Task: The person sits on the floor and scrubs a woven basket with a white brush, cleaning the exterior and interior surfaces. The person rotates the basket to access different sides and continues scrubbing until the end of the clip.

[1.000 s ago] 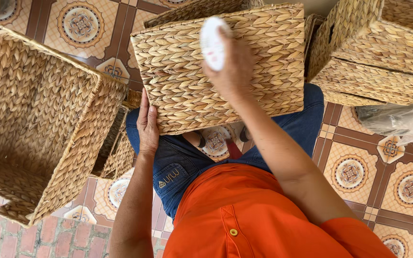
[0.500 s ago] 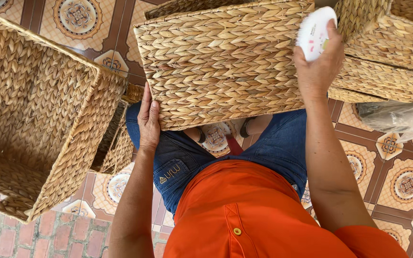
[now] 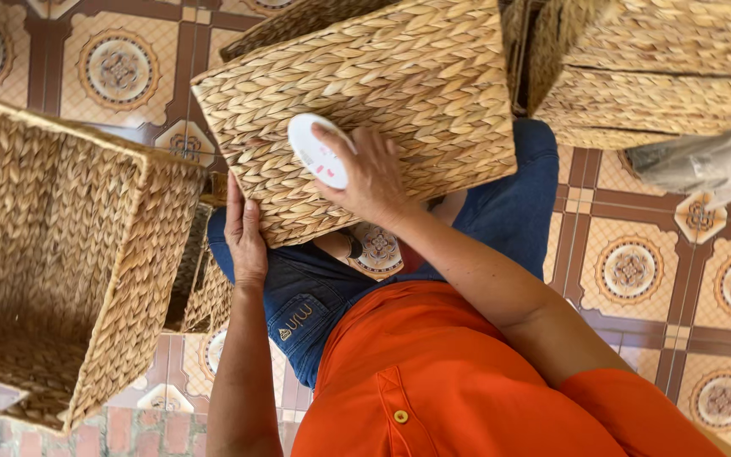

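Right hand [image 3: 374,173] clamps a white oval pad [image 3: 317,151] flat on the woven basket [image 3: 365,93] resting on the person's lap, left hand [image 3: 245,237] open, bracing its 7 o'clock corner, open-topped basket [image 3: 69,254] at 9 o'clock.

A woven basket [image 3: 365,118] rests on the person's lap at the centre of the view. The right hand [image 3: 374,178] lies on its upper face, pressing a round disc [image 3: 316,152] against the weave. The left hand [image 3: 245,241] touches the basket's edge at about seven o'clock from the disc. At nine o'clock a large open basket [image 3: 61,254] stands on the tiled floor [image 3: 653,262], just beside the lap. At one to two o'clock stacked baskets [image 3: 653,76] lie, with a plastic bag [image 3: 712,161] at three o'clock, just below them.
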